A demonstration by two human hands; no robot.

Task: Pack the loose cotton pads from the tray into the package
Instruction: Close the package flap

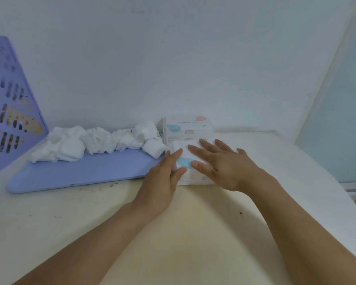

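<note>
table | 1 tray | 2 packages | left hand, right hand flat on near package

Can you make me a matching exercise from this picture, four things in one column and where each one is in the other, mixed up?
Things:
1. Pile of loose white cotton pads
2. Flat lilac plastic tray
3. Perforated lilac plastic basket
4. White cotton pad package with blue blob

Places:
A. At the far left, tilted
B. Under both hands (left hand, right hand)
C. Along the tray's far edge
D. Flat on the cream table, left of the package

Pairs: 1-C, 2-D, 3-A, 4-B
</note>
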